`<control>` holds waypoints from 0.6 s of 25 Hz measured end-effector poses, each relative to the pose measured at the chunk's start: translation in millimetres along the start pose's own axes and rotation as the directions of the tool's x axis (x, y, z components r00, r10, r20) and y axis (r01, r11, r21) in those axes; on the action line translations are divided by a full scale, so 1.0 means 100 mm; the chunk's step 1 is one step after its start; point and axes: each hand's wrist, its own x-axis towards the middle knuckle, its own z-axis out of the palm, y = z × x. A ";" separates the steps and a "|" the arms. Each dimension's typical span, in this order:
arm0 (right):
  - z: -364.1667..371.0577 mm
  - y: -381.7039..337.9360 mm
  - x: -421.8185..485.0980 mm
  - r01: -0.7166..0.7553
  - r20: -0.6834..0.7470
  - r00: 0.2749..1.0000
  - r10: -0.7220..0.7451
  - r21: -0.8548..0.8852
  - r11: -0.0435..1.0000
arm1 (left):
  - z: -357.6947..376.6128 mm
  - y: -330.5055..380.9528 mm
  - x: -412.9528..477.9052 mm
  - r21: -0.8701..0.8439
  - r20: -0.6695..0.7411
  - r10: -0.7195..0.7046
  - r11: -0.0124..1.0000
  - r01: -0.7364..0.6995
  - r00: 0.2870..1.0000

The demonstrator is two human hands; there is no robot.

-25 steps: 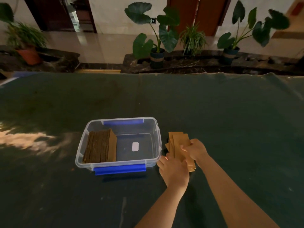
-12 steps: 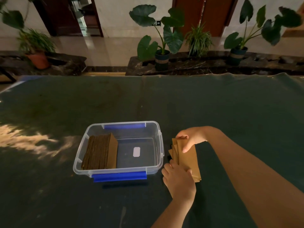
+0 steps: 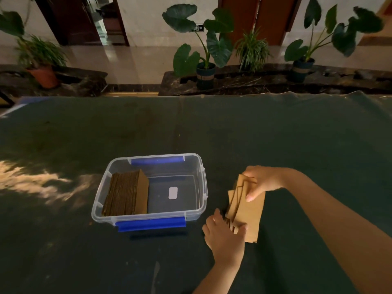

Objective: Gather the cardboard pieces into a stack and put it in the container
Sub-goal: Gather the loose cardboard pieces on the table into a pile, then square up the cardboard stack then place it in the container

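The cardboard (image 3: 246,206), pinched unevenly between the left hand (image 3: 224,232) below and right hand (image 3: 262,181) on top, could fan apart when lifted toward the container (image 3: 202,179).

Single head view, high, angled down over table (image 3: 275,134), near hands.

A person's left hand (image 3: 224,234) cups the near end of the cardboard pieces (image 3: 246,211), fingers curled against their edge, while the right hand (image 3: 261,181) pinches the far end from above, thumb on top, forearm stretching back to the right.
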 end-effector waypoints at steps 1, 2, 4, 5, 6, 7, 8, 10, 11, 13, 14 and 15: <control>0.10 0.14 -0.10 0.011 -0.041 0.999 -0.007 0.094 0.996 | 0.01 -0.01 -0.03 -0.024 0.020 -0.014 1.000 0.014 1.000; 0.23 0.28 -0.21 0.017 -0.074 0.997 -0.003 0.194 0.981 | 0.04 -0.01 -0.06 -0.063 0.055 -0.015 0.998 0.018 0.998; 0.51 0.49 -0.41 0.025 -0.124 0.992 0.024 0.385 0.922 | 0.12 0.04 -0.13 -0.201 0.133 0.030 0.980 -0.002 0.991; 0.65 0.55 -0.48 0.033 -0.149 0.988 0.041 0.462 0.886 | 0.15 0.07 -0.17 -0.255 0.162 0.068 0.967 -0.025 0.984; 0.78 0.58 -0.56 0.041 -0.177 0.982 0.060 0.517 0.855 | 0.17 0.10 -0.21 -0.285 0.170 0.108 0.957 -0.056 0.979; 0.89 0.59 -0.62 0.043 -0.208 0.974 0.088 0.555 0.831 | 0.17 0.11 -0.24 -0.288 0.160 0.146 0.953 -0.095 0.976; 0.98 0.57 -0.68 0.046 -0.241 0.963 0.119 0.584 0.811 | 0.16 0.10 -0.28 -0.275 0.135 0.183 0.951 -0.140 0.974; 1.13 0.43 -0.79 0.081 -0.313 0.936 0.159 0.632 0.771 | 0.00 0.03 -0.37 -0.212 0.060 0.261 0.946 -0.244 0.963; 1.21 0.30 -0.84 0.119 -0.354 0.922 0.158 0.647 0.753 | -0.13 -0.04 -0.43 -0.166 0.020 0.308 0.939 -0.301 0.951; 1.39 -0.05 -0.90 0.202 -0.425 0.894 0.140 0.662 0.722 | -0.45 -0.29 -0.53 -0.048 -0.044 0.373 0.926 -0.375 0.927; 1.50 -0.27 -0.91 0.239 -0.449 0.885 0.123 0.665 0.707 | -0.64 -0.45 -0.58 0.013 -0.066 0.378 0.926 -0.378 0.923; 1.61 -0.47 -0.91 0.269 -0.461 0.881 0.100 0.665 0.697 | -0.80 -0.59 -0.62 0.067 -0.078 0.366 0.930 -0.362 0.927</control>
